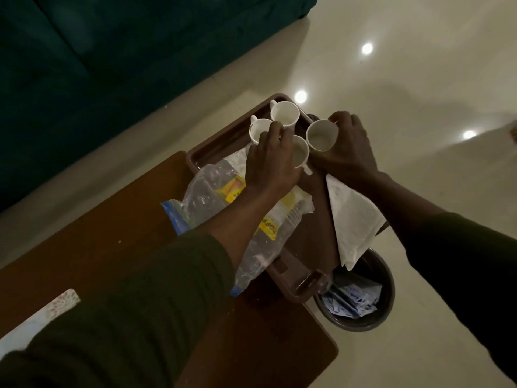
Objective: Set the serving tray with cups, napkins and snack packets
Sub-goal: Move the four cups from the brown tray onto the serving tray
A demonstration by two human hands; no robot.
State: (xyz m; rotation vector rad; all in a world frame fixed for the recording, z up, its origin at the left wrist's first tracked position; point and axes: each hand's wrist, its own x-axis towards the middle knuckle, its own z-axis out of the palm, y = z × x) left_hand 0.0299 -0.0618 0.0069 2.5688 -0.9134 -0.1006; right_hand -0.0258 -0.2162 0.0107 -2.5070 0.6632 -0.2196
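Observation:
A brown serving tray (309,236) lies on a dark wooden table, its far end past the table edge. Several white cups stand at its far end. My right hand (349,144) grips one cup (321,135) at the tray's right rim. My left hand (268,161) rests over another cup (300,154), fingers around its side. Two more cups (284,113) (258,130) stand behind. Clear snack packets (212,191) with yellow labels lie across the tray under my left forearm. A white napkin (352,217) hangs over the tray's right edge.
The wooden table (112,247) runs toward me on the left. A dark waste bin (361,295) holding paper scraps stands on the glossy tile floor just below the tray's near right corner. A dark green sofa (112,65) fills the upper left. A pale patterned object (36,317) lies at the table's near left.

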